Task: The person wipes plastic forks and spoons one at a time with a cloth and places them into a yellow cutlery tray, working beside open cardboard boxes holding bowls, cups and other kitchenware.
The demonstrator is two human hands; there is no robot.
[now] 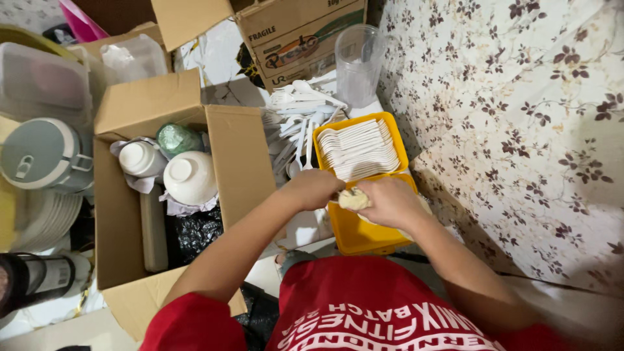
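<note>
White plastic spoons [359,149] lie stacked in the far half of a yellow tray [364,237], and over its near half the left hand [313,188] and right hand [389,200] both close their fingers on a pale cloth [353,199], probably wiping a spoon to add to the stack.

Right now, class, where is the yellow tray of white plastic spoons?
In the head view the yellow tray sits right of centre on the floor, between the open cardboard box and the floral cloth, just beyond both hands, below the clear plastic jug.
</note>
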